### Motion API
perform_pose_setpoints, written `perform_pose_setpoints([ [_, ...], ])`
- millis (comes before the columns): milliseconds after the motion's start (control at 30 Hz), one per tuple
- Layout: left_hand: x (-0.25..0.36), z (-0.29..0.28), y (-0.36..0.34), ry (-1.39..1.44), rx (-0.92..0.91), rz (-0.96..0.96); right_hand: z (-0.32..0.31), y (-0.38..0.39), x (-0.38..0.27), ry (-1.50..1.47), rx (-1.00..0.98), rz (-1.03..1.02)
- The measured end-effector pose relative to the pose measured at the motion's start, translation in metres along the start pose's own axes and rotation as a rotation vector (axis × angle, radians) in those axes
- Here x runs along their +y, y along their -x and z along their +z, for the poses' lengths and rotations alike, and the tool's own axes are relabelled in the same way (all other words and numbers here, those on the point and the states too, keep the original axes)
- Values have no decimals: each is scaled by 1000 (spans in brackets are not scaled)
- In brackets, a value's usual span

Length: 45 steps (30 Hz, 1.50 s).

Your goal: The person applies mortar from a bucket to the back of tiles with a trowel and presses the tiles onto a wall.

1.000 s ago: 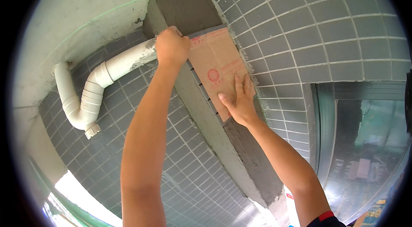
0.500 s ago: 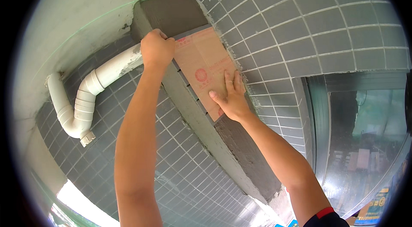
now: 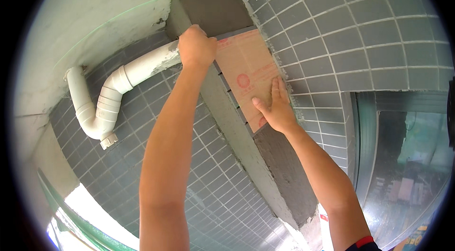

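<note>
A tile sheet (image 3: pixel 249 63) faced with brown paper and red print lies against the mortared front of a boxed column (image 3: pixel 215 11). Dark tile edges with gaps show along its left side. My left hand (image 3: pixel 196 48) is closed at the sheet's upper left corner, gripping its edge; the fingertips are hidden. My right hand (image 3: pixel 278 111) rests flat on the paper near the lower right edge, thumb and fingers spread. Mortar (image 3: pixel 286 173) coats the column below the sheet, and the column's left side is bare grey cement.
A white drain pipe (image 3: pixel 151 63) with a trap bend runs left from behind my left hand. Grey tiled wall (image 3: pixel 350 33) stands on the right, above a framed glass window (image 3: pixel 407 156). A green laser line (image 3: pixel 102 26) crosses the pale ceiling. Green netting (image 3: pixel 71 222) hangs at lower left.
The whole view has shifted, so the column, sheet and pipe appear farther right. Both hands keep about the same places on the sheet.
</note>
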<state>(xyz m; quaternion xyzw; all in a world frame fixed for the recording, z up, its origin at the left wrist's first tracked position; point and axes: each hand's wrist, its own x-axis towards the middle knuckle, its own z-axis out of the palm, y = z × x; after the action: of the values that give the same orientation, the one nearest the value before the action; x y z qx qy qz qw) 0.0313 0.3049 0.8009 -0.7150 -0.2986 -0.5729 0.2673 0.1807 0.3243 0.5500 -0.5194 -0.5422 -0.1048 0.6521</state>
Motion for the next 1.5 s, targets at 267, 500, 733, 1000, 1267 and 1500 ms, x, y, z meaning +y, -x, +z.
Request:
perform_pose_setpoints([
  [267, 3, -4, -2, -29, -1, -42, -5, -4, 0, 9, -31, 0],
  [500, 4, -8, -3, -26, -35, -80, -5, -4, 2, 22, -33, -8],
  [733, 4, -10, -5, -24, -54, -84, -3, -6, 5, 44, -23, -21],
  [1000, -4, -4, -8, -7, -39, -78, -4, -6, 4, 34, -22, -16],
  [1267, -6, -3, -7, -18, -38, -79, -8, -2, -1, 45, -46, -12],
  [1500, 21, -21, -4, 145, -52, -44, -17, -6, -5, 9, -63, 6],
])
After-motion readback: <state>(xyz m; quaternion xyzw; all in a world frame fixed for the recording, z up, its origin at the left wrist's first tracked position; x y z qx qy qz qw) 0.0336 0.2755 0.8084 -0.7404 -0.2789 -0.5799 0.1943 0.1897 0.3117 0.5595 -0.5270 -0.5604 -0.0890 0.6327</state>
